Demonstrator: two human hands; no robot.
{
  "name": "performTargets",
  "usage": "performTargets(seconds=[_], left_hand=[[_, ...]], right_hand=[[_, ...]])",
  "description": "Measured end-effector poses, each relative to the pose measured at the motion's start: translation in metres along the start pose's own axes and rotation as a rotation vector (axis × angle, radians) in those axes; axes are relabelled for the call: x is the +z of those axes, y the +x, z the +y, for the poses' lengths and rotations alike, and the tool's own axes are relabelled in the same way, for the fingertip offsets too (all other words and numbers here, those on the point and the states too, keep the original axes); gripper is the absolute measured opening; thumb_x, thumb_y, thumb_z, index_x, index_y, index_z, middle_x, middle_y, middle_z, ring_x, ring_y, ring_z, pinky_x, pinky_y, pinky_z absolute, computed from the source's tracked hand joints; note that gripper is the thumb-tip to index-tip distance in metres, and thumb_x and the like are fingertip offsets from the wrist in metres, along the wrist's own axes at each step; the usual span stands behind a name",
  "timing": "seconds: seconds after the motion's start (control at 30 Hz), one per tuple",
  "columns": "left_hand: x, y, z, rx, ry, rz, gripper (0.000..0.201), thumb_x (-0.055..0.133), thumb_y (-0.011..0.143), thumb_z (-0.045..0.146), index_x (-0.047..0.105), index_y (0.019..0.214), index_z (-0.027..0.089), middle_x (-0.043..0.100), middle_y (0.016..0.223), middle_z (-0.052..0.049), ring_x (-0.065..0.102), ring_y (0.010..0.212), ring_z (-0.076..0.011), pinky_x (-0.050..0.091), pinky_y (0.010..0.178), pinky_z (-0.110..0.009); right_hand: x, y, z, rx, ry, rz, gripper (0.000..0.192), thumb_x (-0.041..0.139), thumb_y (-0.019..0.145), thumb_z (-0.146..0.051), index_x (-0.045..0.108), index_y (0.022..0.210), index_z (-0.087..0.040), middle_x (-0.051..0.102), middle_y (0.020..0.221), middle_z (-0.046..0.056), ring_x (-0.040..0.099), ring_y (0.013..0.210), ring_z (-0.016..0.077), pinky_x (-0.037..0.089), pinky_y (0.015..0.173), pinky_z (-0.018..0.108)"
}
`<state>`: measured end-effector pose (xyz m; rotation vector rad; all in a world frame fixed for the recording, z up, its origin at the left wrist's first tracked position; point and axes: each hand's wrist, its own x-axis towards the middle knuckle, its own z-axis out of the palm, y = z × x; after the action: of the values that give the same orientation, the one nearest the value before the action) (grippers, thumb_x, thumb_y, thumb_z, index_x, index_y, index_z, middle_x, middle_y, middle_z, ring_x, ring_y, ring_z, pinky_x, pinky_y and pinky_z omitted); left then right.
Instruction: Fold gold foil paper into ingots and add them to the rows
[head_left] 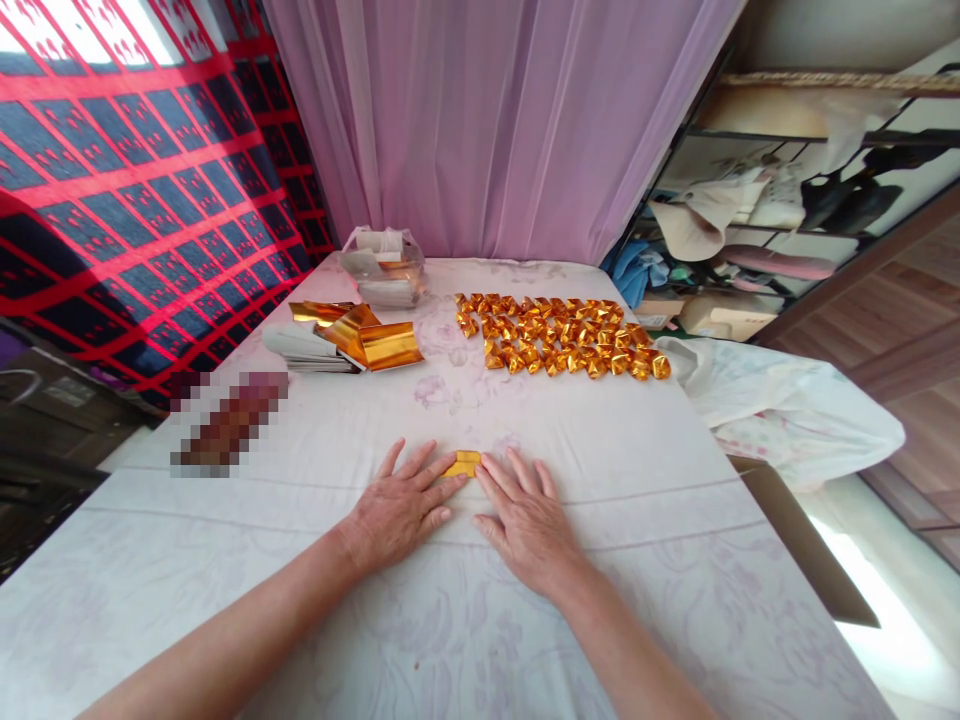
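Observation:
A small folded piece of gold foil paper (469, 462) lies flat on the cloth-covered table (315, 530). On its left end rest the fingers of my left hand (397, 505), stretched out and spread. The fingertips of my right hand (529, 515) press on its right end, fingers also spread flat. Both ends of the paper are partly hidden under the fingers. Farther back on the right stand rows of folded gold paper ingots (555, 335). To the back left lies a stack of paper sheets (307, 350) with loose gold foil sheets (390, 345) on and beside it.
A clear plastic bag (382, 268) with more paper stands at the table's back edge, before a purple curtain (480, 120). A blurred-out item (229, 425) lies at the left. White plastic bags (795, 400) adjoin the right edge, below a shoe rack (780, 200).

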<state>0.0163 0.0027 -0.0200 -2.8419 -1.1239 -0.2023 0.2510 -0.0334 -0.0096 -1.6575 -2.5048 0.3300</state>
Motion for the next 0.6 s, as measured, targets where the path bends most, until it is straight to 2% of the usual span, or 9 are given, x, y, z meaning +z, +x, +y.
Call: performTargets(seconds=[0.33,0.6], left_hand=[[-0.012,0.0,-0.009,0.039,-0.048,0.012,0.049,0.033,0.101,0.052,0.049,0.143,0.032,0.052,0.147,0.004,0.032,0.144,-0.0244,-0.017,0.118,-0.043],[-0.025,-0.014,-0.019,0.008,-0.078,0.006,0.049,0.03,0.102,0.05,0.058,0.136,0.028,0.061,0.138,0.002,0.037,0.142,-0.0238,-0.01,0.12,-0.043]], right_hand=[[0.0,0.0,-0.005,0.033,0.014,-0.005,0.056,0.04,0.099,-0.047,0.038,0.15,-0.026,0.031,0.159,0.001,0.017,0.15,0.0304,0.014,0.118,0.059],[-0.001,0.0,-0.006,0.047,0.012,-0.022,0.056,0.04,0.099,-0.048,0.037,0.151,-0.025,0.03,0.159,0.001,0.016,0.15,0.0302,0.014,0.118,0.059]])
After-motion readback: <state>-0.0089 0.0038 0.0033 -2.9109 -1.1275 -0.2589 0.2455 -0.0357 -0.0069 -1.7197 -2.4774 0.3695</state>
